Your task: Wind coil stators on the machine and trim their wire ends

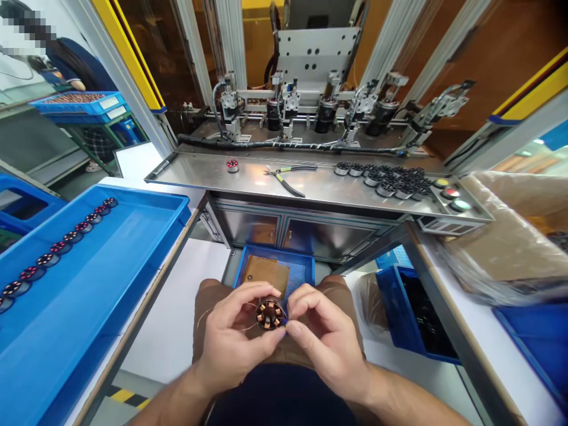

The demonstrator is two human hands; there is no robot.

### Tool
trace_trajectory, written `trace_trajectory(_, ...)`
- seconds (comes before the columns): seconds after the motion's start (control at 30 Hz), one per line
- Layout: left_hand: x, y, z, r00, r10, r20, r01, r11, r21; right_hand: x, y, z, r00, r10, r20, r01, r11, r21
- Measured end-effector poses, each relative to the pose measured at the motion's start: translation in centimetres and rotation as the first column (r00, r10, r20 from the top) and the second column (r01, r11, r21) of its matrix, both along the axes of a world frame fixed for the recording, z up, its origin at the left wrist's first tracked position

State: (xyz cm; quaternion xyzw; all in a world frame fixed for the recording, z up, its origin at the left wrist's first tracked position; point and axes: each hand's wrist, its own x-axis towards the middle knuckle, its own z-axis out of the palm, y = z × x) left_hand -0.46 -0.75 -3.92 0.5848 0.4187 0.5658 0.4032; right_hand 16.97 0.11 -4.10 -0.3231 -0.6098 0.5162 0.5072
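stator: small wound coil ring [268,314], open face up toward camera, just below the blue bin [306,273]
left hand [231,340]: fingers pinched on stator's left rim
right hand [326,337]: fingertips closed on right rim
nearer: both equal, touching

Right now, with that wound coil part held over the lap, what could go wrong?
1. The wound stator is pinched only by fingertips of the left hand and right hand, above the knees; a slip could drop it to the floor beside the small blue tray.
2. A thin loose wire trails off to the left; it may snag or kink.
3. Fingers press near the copper windings, which might get scuffed.
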Motion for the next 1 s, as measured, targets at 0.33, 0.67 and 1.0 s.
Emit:
trace_trajectory(0.33, -0.5, -1.0, -0.4, 0.982, 0.088, -0.169, -0.052, 0.977, 0.207, -2.1, -1.2, -0.4, 0.982, -0.009, -0.187, -0.046, 0.957, -0.286)
trace_trajectory(0.67, -0.5, -0.8, 0.7, 0.931, 0.174, -0.32, -0.033, 0.915, 0.401, -1.6, -0.6, -0.1, 0.99, -0.129, -0.049, 0.13, 0.991, 0.018)
trace_trajectory(1.0, -0.8, -0.7, 0.6, 0.999, 0.045, -0.014, -0.044, 0.994, 0.103, -1.9, -0.8, -0.6, 0.971, -0.034, -0.238, 0.004, 0.992, -0.127)
